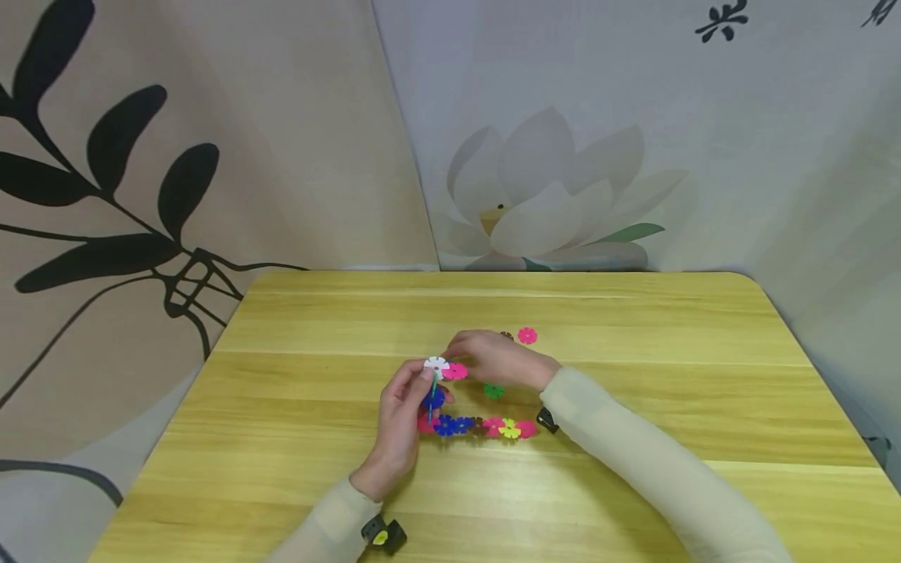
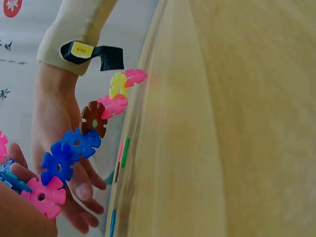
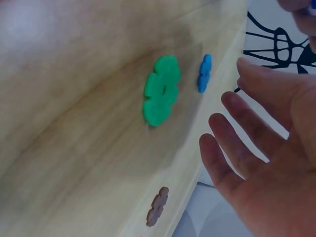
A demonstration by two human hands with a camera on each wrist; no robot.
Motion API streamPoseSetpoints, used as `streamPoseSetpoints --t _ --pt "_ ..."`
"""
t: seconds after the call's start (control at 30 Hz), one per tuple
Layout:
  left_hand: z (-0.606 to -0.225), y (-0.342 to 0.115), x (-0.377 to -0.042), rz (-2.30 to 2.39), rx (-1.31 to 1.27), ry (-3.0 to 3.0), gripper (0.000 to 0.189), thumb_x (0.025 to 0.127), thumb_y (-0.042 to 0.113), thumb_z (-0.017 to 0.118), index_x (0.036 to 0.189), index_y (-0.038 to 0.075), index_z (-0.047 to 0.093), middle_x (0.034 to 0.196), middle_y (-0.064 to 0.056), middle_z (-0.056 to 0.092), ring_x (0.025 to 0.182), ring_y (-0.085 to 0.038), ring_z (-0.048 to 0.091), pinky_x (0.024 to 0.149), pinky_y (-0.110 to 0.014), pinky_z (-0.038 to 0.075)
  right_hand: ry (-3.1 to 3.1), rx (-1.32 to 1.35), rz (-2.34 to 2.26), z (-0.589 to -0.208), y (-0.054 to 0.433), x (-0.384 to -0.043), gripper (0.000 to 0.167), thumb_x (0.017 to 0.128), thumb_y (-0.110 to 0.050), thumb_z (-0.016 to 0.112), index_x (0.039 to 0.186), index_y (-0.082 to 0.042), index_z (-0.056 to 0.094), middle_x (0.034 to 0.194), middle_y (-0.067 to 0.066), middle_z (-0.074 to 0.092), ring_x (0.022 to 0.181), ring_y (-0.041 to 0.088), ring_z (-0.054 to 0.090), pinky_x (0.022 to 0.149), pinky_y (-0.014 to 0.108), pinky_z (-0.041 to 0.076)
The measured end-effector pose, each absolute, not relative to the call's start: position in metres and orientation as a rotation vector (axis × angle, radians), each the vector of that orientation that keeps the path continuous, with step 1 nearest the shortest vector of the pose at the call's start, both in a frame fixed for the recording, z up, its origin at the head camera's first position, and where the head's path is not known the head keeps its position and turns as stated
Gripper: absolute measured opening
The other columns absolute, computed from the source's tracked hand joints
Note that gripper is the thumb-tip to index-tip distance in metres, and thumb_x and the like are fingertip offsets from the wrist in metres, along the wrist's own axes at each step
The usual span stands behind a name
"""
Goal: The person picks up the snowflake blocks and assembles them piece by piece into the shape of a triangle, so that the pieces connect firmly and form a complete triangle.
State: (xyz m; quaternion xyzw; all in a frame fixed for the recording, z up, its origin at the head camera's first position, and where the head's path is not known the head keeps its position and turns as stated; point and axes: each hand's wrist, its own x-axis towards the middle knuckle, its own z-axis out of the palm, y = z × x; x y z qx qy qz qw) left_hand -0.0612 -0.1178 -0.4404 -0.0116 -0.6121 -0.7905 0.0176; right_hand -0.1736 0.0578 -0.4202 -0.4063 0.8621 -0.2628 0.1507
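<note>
My left hand point(image 1: 403, 418) pinches a linked chain of plastic snowflake discs near its upper end, thumb by the white disc point(image 1: 436, 367). A pink disc point(image 1: 456, 371) joins the white one. Below the thumb come a thin bluish disc seen edge-on and a blue disc point(image 1: 436, 398). From a lower pink disc point(image 2: 44, 197) the chain runs right through blue discs point(image 2: 58, 163), a brown disc point(image 2: 93, 119), then pink and a yellow disc point(image 2: 118, 85). My right hand point(image 1: 503, 358) hovers beside the upper pink disc, its fingers apart and extended in the right wrist view.
Loose discs lie on the wooden table point(image 1: 317, 320) under and beyond the right hand: a green disc point(image 3: 163, 91), a blue disc point(image 3: 205, 74), a brown disc point(image 3: 158, 206) and a pink disc point(image 1: 527, 335). Printed wall cloth point(image 1: 338, 156) stands behind the far edge.
</note>
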Motion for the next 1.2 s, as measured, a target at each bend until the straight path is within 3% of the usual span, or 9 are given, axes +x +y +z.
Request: streamPoseSetpoints --t 0.17,0.43,0.6,0.73,0.87,1.1,1.2 --pt "-0.441 -0.118 -0.061 -2.445 -0.042 -1.916 0.020 0.108 0.027 0.055 0.114 0.010 0.064 0.087 -0.008 0.070 0.074 -0.020 0.067 0.058 -0.021 0.046 2.463 -1.138 -0.711 -0.427 0.051 -0.180 0.036 0.094 0.006 0.068 0.126 -0.009 0.073 0.123 0.005 0.069 0.116 0.022 0.065 0.104 0.037 0.052" --pt "-0.442 -0.119 -0.061 -2.438 -0.043 -1.919 0.019 0.109 0.027 0.054 0.113 0.011 0.064 0.085 -0.007 0.070 0.073 -0.020 0.067 0.058 -0.021 0.045 2.522 -1.082 -0.635 -0.436 0.045 -0.183 0.032 0.094 0.001 0.071 0.124 -0.012 0.074 0.117 0.002 0.065 0.110 0.019 0.062 0.101 0.034 0.052" --pt "-0.441 -0.119 -0.061 -2.437 -0.039 -1.931 0.020 0.109 0.028 0.054 0.114 0.011 0.063 0.084 -0.005 0.071 0.073 -0.020 0.066 0.058 -0.021 0.046 2.542 -0.999 -0.639 -0.437 0.047 -0.183 0.016 0.098 -0.010 0.072 0.114 -0.011 0.069 0.100 -0.002 0.063 0.089 0.014 0.059 0.084 0.030 0.054" --pt "-0.441 -0.118 -0.062 -2.452 -0.040 -1.917 0.019 0.109 0.028 0.055 0.113 0.011 0.063 0.083 -0.005 0.071 0.072 -0.019 0.066 0.057 -0.021 0.046 2.520 -0.930 -0.733 -0.436 0.057 -0.183 0.014 0.098 -0.011 0.072 0.109 -0.013 0.064 0.088 -0.004 0.064 0.075 0.013 0.056 0.071 0.029 0.052" --pt "-0.441 -0.116 -0.063 -2.468 -0.046 -1.901 0.017 0.108 0.027 0.055 0.112 0.012 0.064 0.083 -0.004 0.072 0.071 -0.017 0.066 0.056 -0.020 0.046 2.517 -0.906 -0.856 -0.430 0.071 -0.178 0.014 0.096 -0.009 0.072 0.108 -0.012 0.065 0.091 -0.004 0.066 0.075 0.011 0.058 0.072 0.028 0.052" --pt "-0.442 -0.114 -0.064 -2.480 -0.067 -1.890 0.018 0.108 0.027 0.056 0.113 0.012 0.064 0.084 -0.005 0.074 0.072 -0.017 0.067 0.055 -0.020 0.047 2.457 -0.870 -1.085 -0.420 0.093 -0.165 0.013 0.098 -0.013 0.073 0.107 -0.011 0.064 0.095 -0.003 0.068 0.067 0.011 0.057 0.060 0.027 0.047" --pt "-0.443 -0.113 -0.065 -2.479 -0.081 -1.895 0.020 0.109 0.028 0.055 0.114 0.011 0.063 0.086 -0.005 0.075 0.074 -0.019 0.069 0.055 -0.020 0.046 2.472 -0.882 -1.136 -0.416 0.100 -0.158 0.014 0.098 -0.013 0.073 0.109 -0.010 0.065 0.095 -0.002 0.068 0.073 0.012 0.061 0.065 0.027 0.052"
